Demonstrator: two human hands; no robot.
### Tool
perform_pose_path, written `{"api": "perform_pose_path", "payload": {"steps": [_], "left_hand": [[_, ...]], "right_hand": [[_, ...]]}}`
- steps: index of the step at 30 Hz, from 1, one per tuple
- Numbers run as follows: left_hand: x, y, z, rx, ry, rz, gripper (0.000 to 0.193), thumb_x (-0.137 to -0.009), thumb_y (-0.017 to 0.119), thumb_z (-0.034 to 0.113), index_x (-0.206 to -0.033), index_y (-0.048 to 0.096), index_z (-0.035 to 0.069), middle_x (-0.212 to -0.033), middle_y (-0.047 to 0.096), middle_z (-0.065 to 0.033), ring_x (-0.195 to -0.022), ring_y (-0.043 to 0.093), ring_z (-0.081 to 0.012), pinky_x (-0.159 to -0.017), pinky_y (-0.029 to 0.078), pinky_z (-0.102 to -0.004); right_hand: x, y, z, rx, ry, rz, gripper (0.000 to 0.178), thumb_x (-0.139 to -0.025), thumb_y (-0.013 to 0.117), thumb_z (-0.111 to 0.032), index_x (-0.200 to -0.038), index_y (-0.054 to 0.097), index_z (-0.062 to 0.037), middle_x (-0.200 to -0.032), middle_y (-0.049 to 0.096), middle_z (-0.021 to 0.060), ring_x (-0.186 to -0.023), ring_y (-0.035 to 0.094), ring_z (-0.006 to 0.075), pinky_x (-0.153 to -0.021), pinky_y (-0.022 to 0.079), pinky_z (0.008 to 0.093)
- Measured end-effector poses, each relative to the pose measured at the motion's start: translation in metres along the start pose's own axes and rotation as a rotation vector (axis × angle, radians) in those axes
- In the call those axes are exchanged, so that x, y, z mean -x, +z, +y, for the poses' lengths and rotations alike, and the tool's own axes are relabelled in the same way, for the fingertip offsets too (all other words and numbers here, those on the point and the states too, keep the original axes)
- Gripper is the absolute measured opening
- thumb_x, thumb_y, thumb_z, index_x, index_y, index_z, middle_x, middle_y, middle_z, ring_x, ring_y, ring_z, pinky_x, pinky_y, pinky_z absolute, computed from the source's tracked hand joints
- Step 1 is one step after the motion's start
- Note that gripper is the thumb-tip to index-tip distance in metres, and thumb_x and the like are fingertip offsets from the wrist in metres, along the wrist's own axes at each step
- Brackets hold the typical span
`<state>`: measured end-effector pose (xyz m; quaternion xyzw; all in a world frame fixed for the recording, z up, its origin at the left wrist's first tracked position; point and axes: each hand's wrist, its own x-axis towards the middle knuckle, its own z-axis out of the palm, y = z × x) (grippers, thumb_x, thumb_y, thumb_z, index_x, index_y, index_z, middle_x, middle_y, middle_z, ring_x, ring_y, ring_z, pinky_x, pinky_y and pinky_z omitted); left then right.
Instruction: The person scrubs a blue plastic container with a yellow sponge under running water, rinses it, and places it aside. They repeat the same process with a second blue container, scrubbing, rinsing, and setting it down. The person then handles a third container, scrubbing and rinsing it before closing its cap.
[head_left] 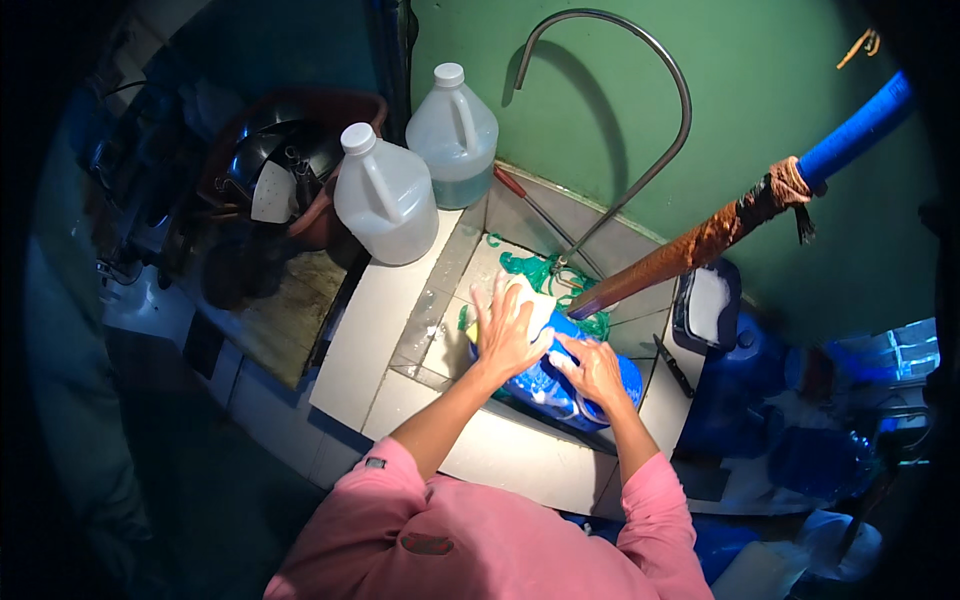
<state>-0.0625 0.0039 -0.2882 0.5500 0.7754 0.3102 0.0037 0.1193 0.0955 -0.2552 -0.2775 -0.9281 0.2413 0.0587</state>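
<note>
A blue plastic container (pixel 625 378), streaked with white suds, lies on its side in the tiled sink (pixel 436 355). My left hand (pixel 508 340) presses on its far left end, fingers bent over a white sudsy pad (pixel 538 308); whether this is a sponge, a cloth or thick foam I cannot tell. A bit of yellow shows beside those fingers. Nearer the right end, my right hand (pixel 592 370) grips the container from above, with suds on the fingers. Behind it, crumpled green netting (pixel 525 265) lies on the sink floor.
Two translucent jugs (pixel 390 195) stand on the left ledge. A curved metal pipe (pixel 686 100) arches over the sink, and a brown-wrapped pipe (pixel 690 248) slants in from the right. On the right ledge are a knife (pixel 674 366) and a dark tub (pixel 735 300). Cookware fills a reddish basin (pixel 372 108).
</note>
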Motion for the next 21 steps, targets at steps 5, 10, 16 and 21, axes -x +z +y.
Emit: {"api": "perform_pose_path", "payload": {"steps": [5, 10, 16, 21], "left_hand": [[0.06, 0.029, -0.049, 0.387, -0.138, 0.224, 0.052, -0.09, 0.065, 0.036, -0.127, 0.057, 0.0, -0.146, 0.043, -0.0252, -0.141, 0.035, -0.0446, -0.119, 0.023, -0.0576], [0.015, 0.041, -0.108, 1.196, -1.025, -0.269, 0.049, -0.101, 0.055, 0.027, -0.141, 0.053, -0.002, -0.139, 0.058, -0.0157, -0.128, 0.056, -0.0243, -0.108, 0.043, -0.0344], [-0.099, 0.055, -0.099, 1.057, 0.463, -0.732, 0.017, -0.087, 0.067, 0.013, -0.098, 0.075, 0.003, -0.102, 0.074, -0.0113, -0.103, 0.066, -0.0219, -0.092, 0.05, -0.0342], [-0.116, 0.109, -0.124, 0.8, 0.07, -0.845, 0.023, -0.08, 0.076, 0.02, -0.096, 0.075, 0.004, -0.095, 0.073, -0.0122, -0.092, 0.068, -0.0268, -0.084, 0.052, -0.0368]], "right_hand": [[0.006, 0.003, 0.006, -0.019, -0.022, 0.064, 0.046, -0.092, 0.068, -0.041, -0.128, 0.07, -0.0115, -0.101, 0.074, 0.0143, -0.097, 0.066, 0.0294, -0.087, 0.044, 0.0416], [0.002, -0.001, 0.001, -0.002, 0.022, 0.05, 0.047, -0.089, 0.072, -0.039, -0.126, 0.071, -0.0111, -0.094, 0.073, 0.0147, -0.091, 0.065, 0.03, -0.084, 0.045, 0.0414], [0.001, -0.004, -0.004, 0.042, 0.033, 0.034, 0.045, -0.089, 0.072, -0.04, -0.124, 0.072, -0.0105, -0.091, 0.073, 0.012, -0.088, 0.065, 0.0273, -0.084, 0.046, 0.0397], [-0.004, -0.003, -0.006, 0.019, 0.122, 0.008, 0.046, -0.081, 0.081, -0.035, -0.121, 0.075, -0.0125, -0.085, 0.072, 0.0096, -0.082, 0.065, 0.0255, -0.079, 0.044, 0.0407]]}}
